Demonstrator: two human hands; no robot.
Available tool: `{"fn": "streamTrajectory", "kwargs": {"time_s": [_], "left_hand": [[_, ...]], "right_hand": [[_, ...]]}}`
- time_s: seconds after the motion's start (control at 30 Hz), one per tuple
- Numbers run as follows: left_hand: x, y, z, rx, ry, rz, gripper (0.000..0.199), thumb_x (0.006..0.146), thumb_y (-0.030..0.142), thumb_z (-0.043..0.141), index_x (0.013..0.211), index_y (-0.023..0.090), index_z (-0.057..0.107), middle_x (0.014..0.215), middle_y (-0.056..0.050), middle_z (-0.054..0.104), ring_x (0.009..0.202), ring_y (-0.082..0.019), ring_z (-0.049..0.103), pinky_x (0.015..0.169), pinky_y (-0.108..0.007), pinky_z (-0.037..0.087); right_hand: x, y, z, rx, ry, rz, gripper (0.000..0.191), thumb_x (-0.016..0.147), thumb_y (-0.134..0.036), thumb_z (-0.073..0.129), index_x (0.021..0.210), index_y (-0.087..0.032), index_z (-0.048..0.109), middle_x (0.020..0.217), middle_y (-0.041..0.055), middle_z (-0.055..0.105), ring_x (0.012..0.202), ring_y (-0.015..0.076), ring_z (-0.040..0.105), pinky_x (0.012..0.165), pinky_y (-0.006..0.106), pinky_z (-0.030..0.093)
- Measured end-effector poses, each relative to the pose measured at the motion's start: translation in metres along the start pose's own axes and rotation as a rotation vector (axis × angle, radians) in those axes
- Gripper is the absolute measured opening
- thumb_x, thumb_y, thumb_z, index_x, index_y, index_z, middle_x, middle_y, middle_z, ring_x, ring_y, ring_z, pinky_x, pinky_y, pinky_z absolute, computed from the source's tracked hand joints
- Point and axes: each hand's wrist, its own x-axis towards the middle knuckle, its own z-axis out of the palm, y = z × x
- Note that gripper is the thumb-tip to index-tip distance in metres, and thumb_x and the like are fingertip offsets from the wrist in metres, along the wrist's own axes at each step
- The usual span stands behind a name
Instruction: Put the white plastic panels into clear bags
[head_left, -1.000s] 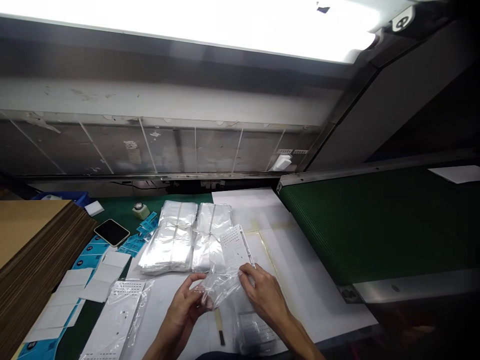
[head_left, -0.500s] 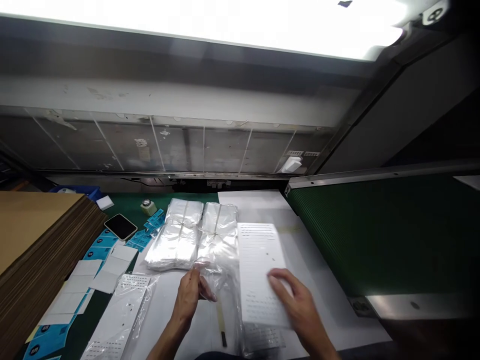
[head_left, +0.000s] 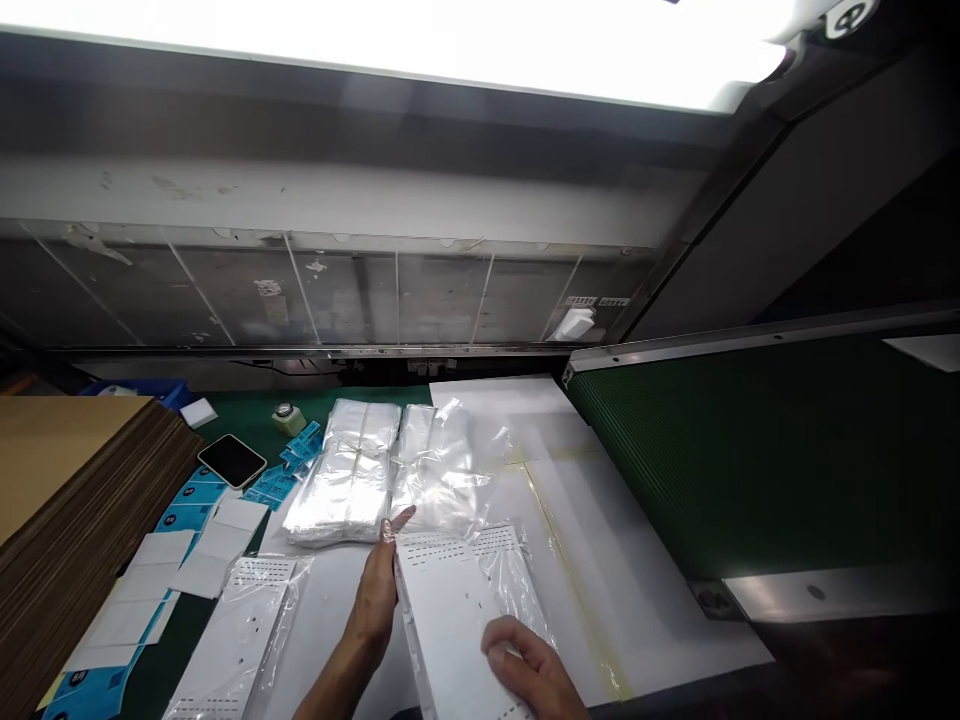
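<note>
**White perforated panel (head_left: pixel 442 625) between my hands, at the near side of the counter (head_left: pixel 637 560).**
Open counter runs right to the green belt (head_left: pixel 750 450); bagged stacks (head_left: pixel 341 475) sit far. My left hand (head_left: pixel 373 590) stands flat against the panel's left edge, fingers together; my right hand (head_left: pixel 525 665) curls over it, any pinch unclear.

**Both bare hands low in view, apart**

The left hand (head_left: pixel 373 600) stands on its edge, fingers straight and close together, pointing forward, with its forearm (head_left: pixel 334 682) slanting up from the bottom of the view. The right hand (head_left: pixel 529 665) sits lower, palm down, fingers loosely curled, its wrist cut off by the frame.
</note>
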Motion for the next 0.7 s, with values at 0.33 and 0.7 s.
{"fn": "streamTrajectory", "kwargs": {"time_s": [0.33,0.7], "left_hand": [[-0.05,-0.016,0.005,-0.451,-0.183,-0.355,0.071,0.074,0.068,0.054,0.122,0.016,0.059,0.1,-0.013,0.07,0.103,-0.035,0.06,0.087,-0.045,0.048],[-0.086,-0.059,-0.048,-0.521,-0.081,-0.393,0.068,0.078,0.053,0.061,0.137,0.024,0.042,0.135,-0.004,0.051,0.136,-0.032,0.024,0.112,-0.045,0.024]], "right_hand": [[-0.006,-0.002,0.035,-0.206,0.308,-0.046,0.08,0.075,-0.069,0.05,0.142,-0.036,0.023,0.132,0.0056,0.051,0.113,0.0293,0.053,0.086,0.038,0.046],[0.006,-0.027,0.025,-1.145,-0.028,-0.236,0.013,0.083,-0.031,0.049,0.09,-0.025,0.058,0.094,0.0004,0.058,0.077,0.0155,0.055,0.069,0.028,0.043]]}}
